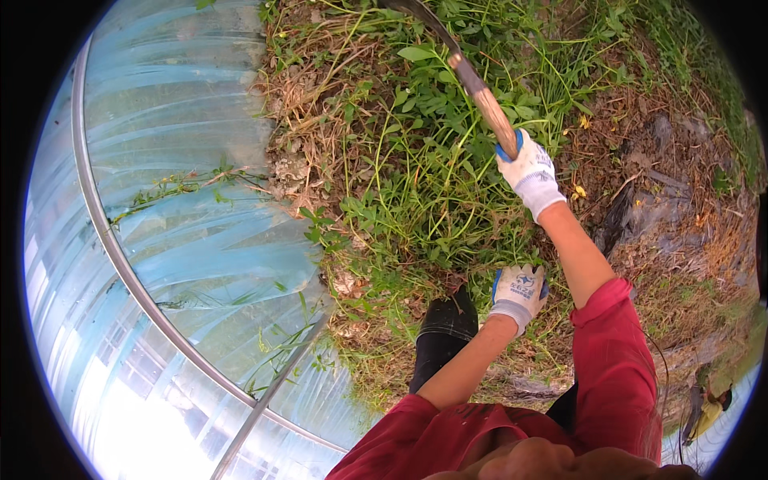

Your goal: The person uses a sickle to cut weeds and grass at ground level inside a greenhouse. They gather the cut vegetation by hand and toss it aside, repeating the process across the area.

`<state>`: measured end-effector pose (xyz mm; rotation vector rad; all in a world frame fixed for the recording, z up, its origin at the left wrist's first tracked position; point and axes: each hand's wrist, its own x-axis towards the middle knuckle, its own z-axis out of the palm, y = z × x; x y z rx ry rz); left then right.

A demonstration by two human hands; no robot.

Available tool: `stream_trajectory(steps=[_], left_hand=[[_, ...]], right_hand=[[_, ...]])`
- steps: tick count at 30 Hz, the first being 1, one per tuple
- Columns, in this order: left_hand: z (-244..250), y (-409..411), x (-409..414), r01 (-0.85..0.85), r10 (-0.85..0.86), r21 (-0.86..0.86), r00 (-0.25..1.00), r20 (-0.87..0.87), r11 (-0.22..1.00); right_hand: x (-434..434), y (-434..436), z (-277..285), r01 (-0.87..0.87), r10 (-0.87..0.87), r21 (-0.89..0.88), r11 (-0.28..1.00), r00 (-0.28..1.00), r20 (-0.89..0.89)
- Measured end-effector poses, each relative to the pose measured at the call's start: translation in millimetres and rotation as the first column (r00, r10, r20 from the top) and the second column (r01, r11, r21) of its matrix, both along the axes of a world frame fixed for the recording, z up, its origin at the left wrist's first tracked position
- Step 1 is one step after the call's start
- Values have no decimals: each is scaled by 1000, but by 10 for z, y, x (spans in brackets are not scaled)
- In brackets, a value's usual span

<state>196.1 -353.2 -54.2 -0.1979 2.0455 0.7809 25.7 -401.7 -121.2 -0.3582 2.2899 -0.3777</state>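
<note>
My right hand (528,165), in a white and blue work glove, is closed around the wooden handle (493,114) of a curved-blade tool, likely a sickle. Its dark metal blade (429,21) reaches up past the top edge, so the tip is out of view. Below and to the left, my left hand (521,288), gloved alike, rests down among green weeds (420,216) near my dark shoe (459,309). The fingers of that hand point into the plants; whether they grip any stems cannot be told.
Blue-tinted plastic sheeting (204,240) over a curved metal tube (114,246) rises along the left. Dry stalks and soil (300,132) border it. Dark plastic film (618,216) lies on the ground at right, and a yellow and black object (708,414) at lower right.
</note>
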Motion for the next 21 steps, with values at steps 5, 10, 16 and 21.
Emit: stream_trajectory(steps=[5,10,16,21], left_hand=[[131,-109,-90,-165,165,-24,986,-27,986],[95,-90,0,-148,145,-51,987,-67,988],[29,-52,4,-127,128,-23,991,26,992],[31,123,-102,-103,103,-33,995,-5,994]], right_hand=[[1259,2800,299,-258,147,445,858,952,270],[1192,3218,879,-195,116,478,856,975,190],[263,1550,488,-237,240,47,970,968,-75],[-380,546,-39,-157,169,86,984,971,-167]])
